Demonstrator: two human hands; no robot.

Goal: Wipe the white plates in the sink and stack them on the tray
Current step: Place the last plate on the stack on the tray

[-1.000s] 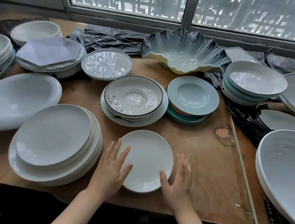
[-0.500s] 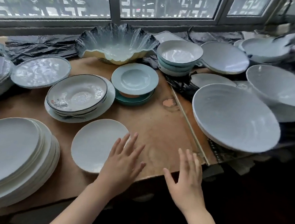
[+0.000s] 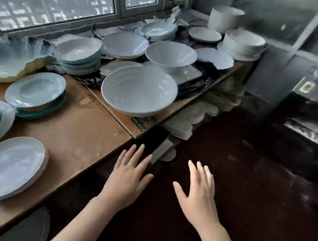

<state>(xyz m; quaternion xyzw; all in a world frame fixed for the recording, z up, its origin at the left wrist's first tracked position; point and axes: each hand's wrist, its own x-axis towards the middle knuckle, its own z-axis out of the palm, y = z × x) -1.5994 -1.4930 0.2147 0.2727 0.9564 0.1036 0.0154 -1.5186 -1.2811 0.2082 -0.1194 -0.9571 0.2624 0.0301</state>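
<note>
A small white plate lies on the wooden table at the lower left. My left hand hovers flat just off the table's front edge, fingers spread, holding nothing. My right hand is open too, over the dark floor to the right. Neither hand touches a plate. No sink or tray is in view.
Many dishes crowd the table: a large white bowl near the edge, a pale green plate stack, a wavy glass bowl, white plate stacks at the far right corner. A dark metal unit stands at the right.
The view has swung right. Both hands have left the small white plate and moved off the table's edge, staying open and empty.
</note>
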